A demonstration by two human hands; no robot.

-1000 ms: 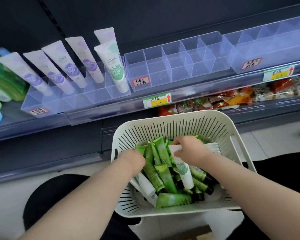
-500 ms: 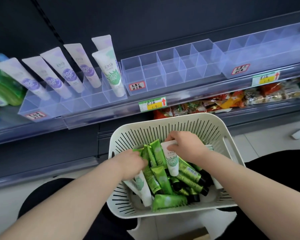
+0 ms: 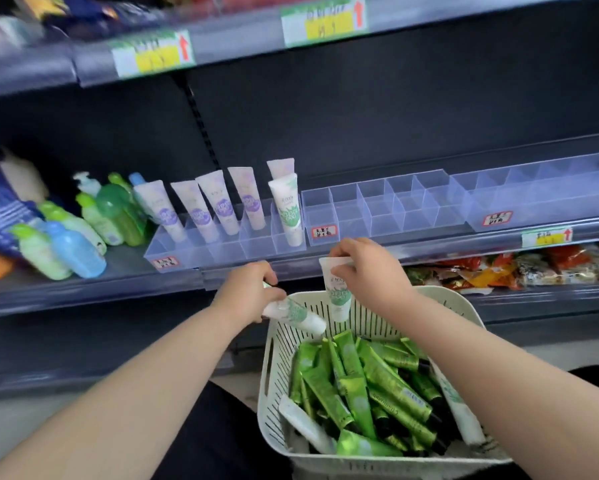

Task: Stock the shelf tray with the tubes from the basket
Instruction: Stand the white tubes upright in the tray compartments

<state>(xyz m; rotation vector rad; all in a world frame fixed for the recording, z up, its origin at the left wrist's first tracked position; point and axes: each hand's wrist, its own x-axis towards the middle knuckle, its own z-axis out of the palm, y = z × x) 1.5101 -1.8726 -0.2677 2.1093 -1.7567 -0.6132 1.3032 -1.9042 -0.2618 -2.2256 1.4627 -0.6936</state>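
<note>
White green-printed tubes sat clamped in my left hand (image 3: 248, 289) and right hand (image 3: 367, 271); I judged each should drop cap-down into the clear tray (image 3: 222, 249).

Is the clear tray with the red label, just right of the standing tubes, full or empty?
Empty. Through the clear tray every compartment shows only bare plastic walls and no tubes.

Above the clear tray (image 3: 388, 216) the dark shelf bay stands open, and its compartments lie bare. Left of the tray, upright tubes (image 3: 222, 206) crowd the neighbouring divider. Below the tray, the basket (image 3: 464, 306) blocks the low approach.
</note>
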